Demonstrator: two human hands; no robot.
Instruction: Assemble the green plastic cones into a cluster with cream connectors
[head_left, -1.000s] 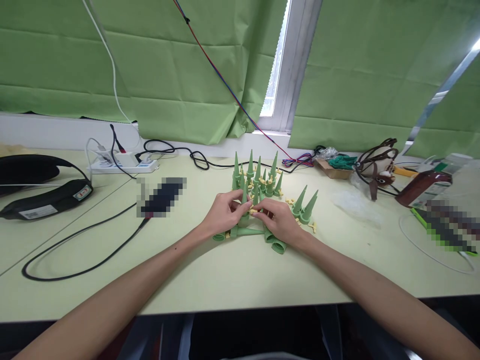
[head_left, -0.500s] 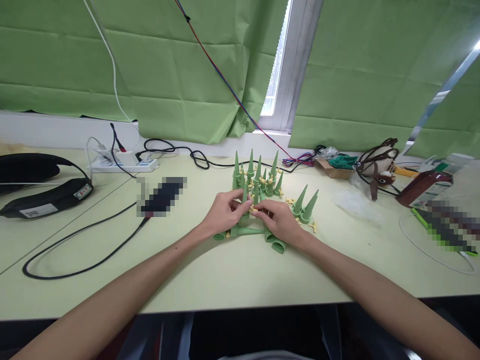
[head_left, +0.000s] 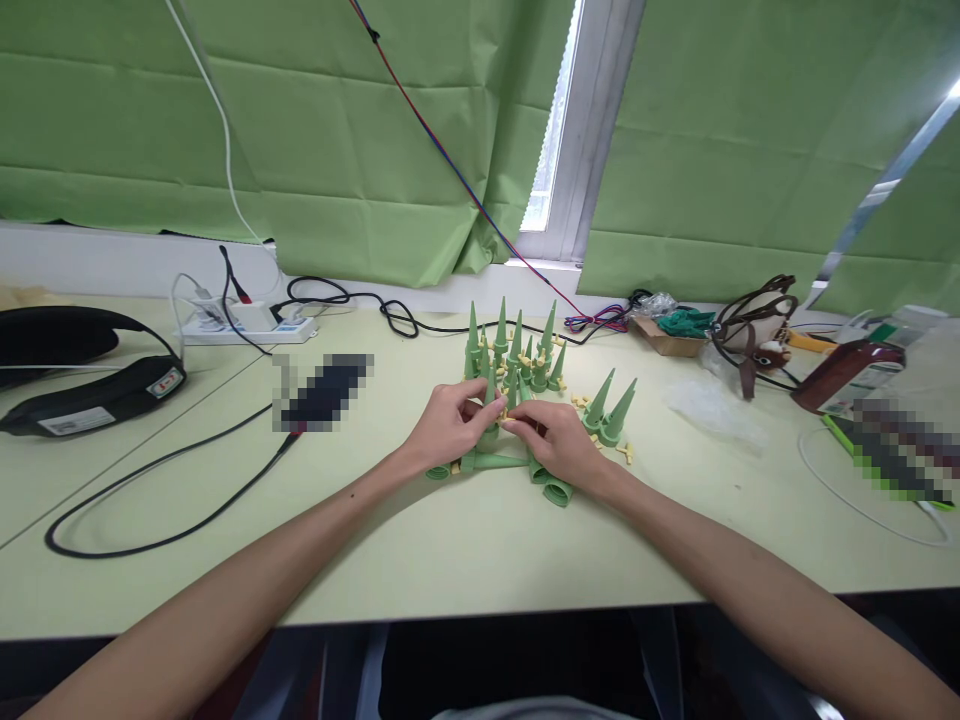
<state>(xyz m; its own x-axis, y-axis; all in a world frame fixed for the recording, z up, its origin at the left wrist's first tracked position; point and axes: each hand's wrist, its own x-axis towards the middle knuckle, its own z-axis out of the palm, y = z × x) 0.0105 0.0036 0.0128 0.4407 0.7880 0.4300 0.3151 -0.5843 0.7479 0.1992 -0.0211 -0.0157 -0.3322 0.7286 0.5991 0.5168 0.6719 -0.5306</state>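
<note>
My left hand (head_left: 448, 428) is closed around a green plastic watering spike (head_left: 490, 388), which stands point up between its fingers. From the other side, my right hand (head_left: 559, 438) pinches a small yellow valve (head_left: 503, 411) against that spike's side; fingertips partly hide where the two meet. Lying spikes (head_left: 501, 462) are just below my hands, and open-ended spike bases (head_left: 557, 493) show under my right wrist. Behind my hands several spikes (head_left: 503, 325) stand upright with yellow valves among them. Two more upright spikes (head_left: 616, 415) are to the right, with a loose yellow valve (head_left: 628, 453) beside them.
At left are a power strip (head_left: 281, 330), a blurred dark phone (head_left: 326, 392) on a looped black cable (head_left: 142, 552) and a black padded device (head_left: 97, 395). Clear plastic wrap (head_left: 716, 410), a small cardboard box (head_left: 664, 340) and a brown bottle (head_left: 847, 375) sit at right.
Both hands hold nearly the same place. The yellow valve at my right fingertips has turned slightly and the fingers have shifted a little left against the spike.
</note>
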